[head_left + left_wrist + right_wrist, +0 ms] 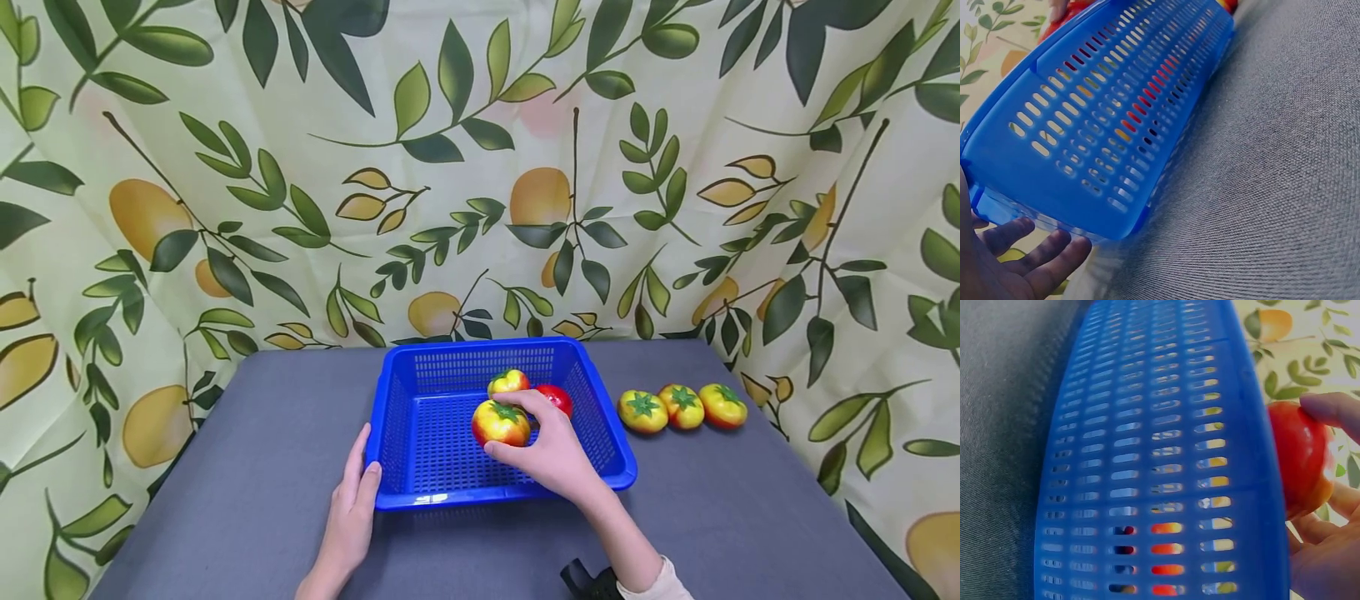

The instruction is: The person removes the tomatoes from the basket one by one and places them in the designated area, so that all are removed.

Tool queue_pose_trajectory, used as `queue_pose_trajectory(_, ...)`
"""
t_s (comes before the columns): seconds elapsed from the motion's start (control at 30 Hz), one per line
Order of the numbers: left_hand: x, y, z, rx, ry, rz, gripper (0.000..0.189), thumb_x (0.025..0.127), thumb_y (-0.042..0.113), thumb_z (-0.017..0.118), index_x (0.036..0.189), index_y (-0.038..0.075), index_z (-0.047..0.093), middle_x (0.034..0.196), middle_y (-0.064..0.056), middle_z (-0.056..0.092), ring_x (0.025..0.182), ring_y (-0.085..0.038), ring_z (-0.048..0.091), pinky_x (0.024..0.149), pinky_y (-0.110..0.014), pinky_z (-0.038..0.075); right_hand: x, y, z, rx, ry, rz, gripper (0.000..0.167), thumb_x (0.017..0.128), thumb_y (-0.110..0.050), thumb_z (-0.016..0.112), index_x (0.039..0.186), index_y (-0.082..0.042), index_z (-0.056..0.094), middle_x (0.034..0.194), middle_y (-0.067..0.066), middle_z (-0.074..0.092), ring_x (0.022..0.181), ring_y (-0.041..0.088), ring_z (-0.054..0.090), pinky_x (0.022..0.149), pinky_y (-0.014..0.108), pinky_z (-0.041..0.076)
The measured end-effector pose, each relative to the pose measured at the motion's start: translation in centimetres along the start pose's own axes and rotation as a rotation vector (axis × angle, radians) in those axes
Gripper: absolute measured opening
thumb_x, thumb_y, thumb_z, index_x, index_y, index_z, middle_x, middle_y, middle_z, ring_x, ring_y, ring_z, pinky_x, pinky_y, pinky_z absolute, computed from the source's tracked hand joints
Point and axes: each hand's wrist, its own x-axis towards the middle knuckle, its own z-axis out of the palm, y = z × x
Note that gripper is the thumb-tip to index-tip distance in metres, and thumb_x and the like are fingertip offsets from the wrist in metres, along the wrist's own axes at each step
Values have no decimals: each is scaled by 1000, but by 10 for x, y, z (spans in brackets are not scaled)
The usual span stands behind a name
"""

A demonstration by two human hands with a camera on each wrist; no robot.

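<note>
My right hand (pixel 553 450) grips a yellow-and-red tomato (pixel 498 425) with a green star-shaped top, thumb on the near side and fingers over the far side. It is over a blue plastic basket (pixel 465 498). In the right wrist view the held tomato (pixel 1300 459) shows its red side above the basket rim. Behind it in the basket are a yellow-red tomato (pixel 507 381) and a red one (pixel 555 398), partly hidden by my hand. My left hand (pixel 351 517) rests against the basket's left side, its fingers (pixel 1054 247) loosely extended in the left wrist view.
Three yellow-red tomatoes, the nearest to the basket being one tomato (pixel 642 412), sit in a row on the grey cloth-covered table (pixel 285 433) to the right. A leaf-patterned curtain (pixel 465 183) hangs behind. A black object (pixel 592 581) is by my right wrist.
</note>
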Motion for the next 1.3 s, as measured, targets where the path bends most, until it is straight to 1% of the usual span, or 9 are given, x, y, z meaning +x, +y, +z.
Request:
queue_pose_trajectory(0.23,-1,-2,0,-11,2,-3,55,108,32,35,159,17,17,159,-15,24,141,-40,27,108,-63,23,-11,-1,-13,56,59,42,53,75,-28,87,123,-30,65,121,-3,58,106,23,53,83,41,50)
queue_pose_trajectory(0.43,-1,-1,1,-5,-7,-7,56,108,32,34,158,14,17,159,-15,22,142,-40,25,108,-63,23,-18,2,-27,80,113,41,51,75,-27,87,122,-25,66,123,-1,58,108,22,52,87,45,48)
queue_pose_trajectory(0.57,-1,-1,1,-8,-11,-8,56,108,32,35,158,15,17,159,-15,23,141,-40,26,108,-63,23,-25,5,-36,109,133,95,53,75,-27,87,123,-24,66,127,-1,56,110,22,51,88,45,48)
queue_pose_trajectory(0.67,-1,-1,1,-8,-16,-6,56,108,31,35,159,16,16,159,-15,23,141,-40,26,107,-63,23,-30,7,-45,113,148,141,55,76,-29,86,126,-25,64,128,-1,55,110,22,50,87,44,47)
queue_pose_trajectory(0.77,-1,-2,1,-11,-19,-5,55,108,31,35,159,18,16,159,-14,23,141,-39,26,107,-63,23,-35,8,-55,96,172,161,57,77,-30,86,129,-23,63,127,-2,56,110,21,49,87,43,46)
queue_pose_trajectory(0.87,-1,-1,1,-13,-18,-8,55,108,31,35,159,18,17,159,-14,24,141,-38,27,108,-62,23,-38,11,-63,81,188,164,58,79,-29,85,131,-20,62,129,-1,55,113,18,48,90,40,44)
queue_pose_trajectory(1.0,0,-1,1,-10,-18,-15,55,108,31,35,159,18,17,159,-14,24,141,-38,27,108,-62,23,-43,16,-72,80,213,171,58,81,-27,83,133,-18,61,131,0,54,114,18,48,92,29,43)
queue_pose_trajectory(1.17,1,-2,1,-12,-6,-14,55,108,32,35,159,20,18,159,-13,24,141,-38,27,108,-62,23,-50,23,-85,41,266,195,60,81,-25,83,135,-15,59,128,3,57,108,21,52,84,21,45)
queue_pose_trajectory(1.3,2,-2,1,-12,5,-9,54,108,32,35,158,20,18,159,-13,25,142,-37,27,109,-62,22,-53,28,-99,-4,292,225,62,83,-27,82,138,-16,57,131,5,55,109,20,51,83,19,44)
